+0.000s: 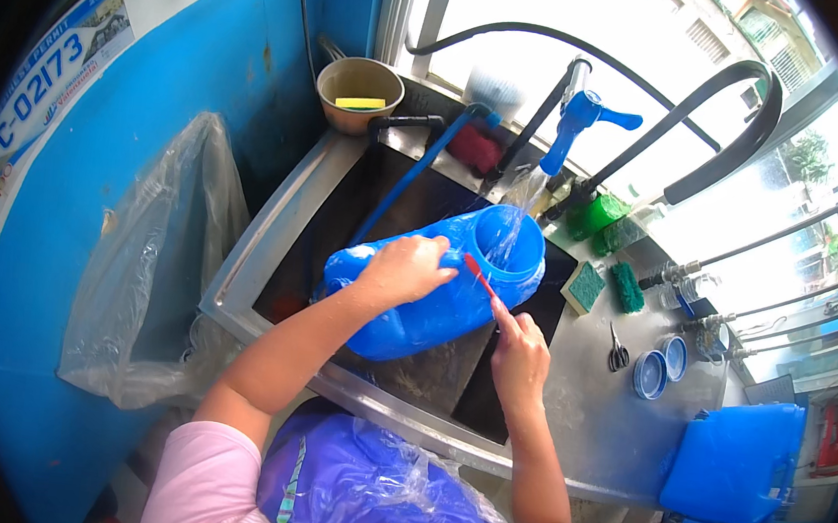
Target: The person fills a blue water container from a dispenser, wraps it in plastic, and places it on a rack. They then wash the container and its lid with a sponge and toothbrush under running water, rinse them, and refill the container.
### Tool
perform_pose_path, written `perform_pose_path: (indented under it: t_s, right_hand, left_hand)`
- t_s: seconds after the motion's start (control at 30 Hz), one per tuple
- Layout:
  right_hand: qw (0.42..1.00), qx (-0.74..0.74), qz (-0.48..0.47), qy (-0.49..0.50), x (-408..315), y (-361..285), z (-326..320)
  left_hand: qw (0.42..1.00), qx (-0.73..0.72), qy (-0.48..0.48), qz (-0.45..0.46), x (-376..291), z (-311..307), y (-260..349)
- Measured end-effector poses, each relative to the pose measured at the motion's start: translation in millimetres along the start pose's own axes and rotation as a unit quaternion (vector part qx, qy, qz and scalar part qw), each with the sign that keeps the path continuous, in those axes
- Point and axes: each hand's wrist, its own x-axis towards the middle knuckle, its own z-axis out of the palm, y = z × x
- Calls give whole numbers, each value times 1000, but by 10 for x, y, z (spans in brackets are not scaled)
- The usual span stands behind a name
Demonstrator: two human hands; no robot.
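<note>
A blue plastic jug lies tilted over the dark sink basin, its wide round mouth facing up toward the tap. My left hand grips the jug by its handle. Water runs from the blue-handled faucet straight into the jug's mouth. In my right hand is a red toothbrush, its head close to the handle and just below the rim. White suds cling to the jug near its neck and at its far end. The toothbrush bristles are too small to make out.
On the steel counter to the right lie a sponge, a green scouring pad, scissors and two blue lids. Another blue jug stands at the right. A pot holds a yellow sponge; a plastic bag hangs left.
</note>
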Motion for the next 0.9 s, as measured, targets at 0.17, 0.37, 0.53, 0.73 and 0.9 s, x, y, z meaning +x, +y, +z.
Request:
perform_pose_path:
  t_s: [0.17,0.37,0.53,0.73,0.9]
  right_hand:
    - [1000,-11,22,-12,46,-81,19]
    - [998,59,-2,13,46,38,165]
    - [971,233,11,45,33,130,417]
    - [905,399,132,69,105,-59,605]
    - [890,408,197,-57,85,-196,513]
  left_hand:
    - [1000,3,18,14,-38,-40,-173]
    - [999,-30,28,-18,-89,-161,-455]
    - [996,-85,21,-27,-197,-249,-811]
    - [995,-94,31,-30,-357,-260,-1006]
    - [995,-90,47,-25,-414,-262,-1081]
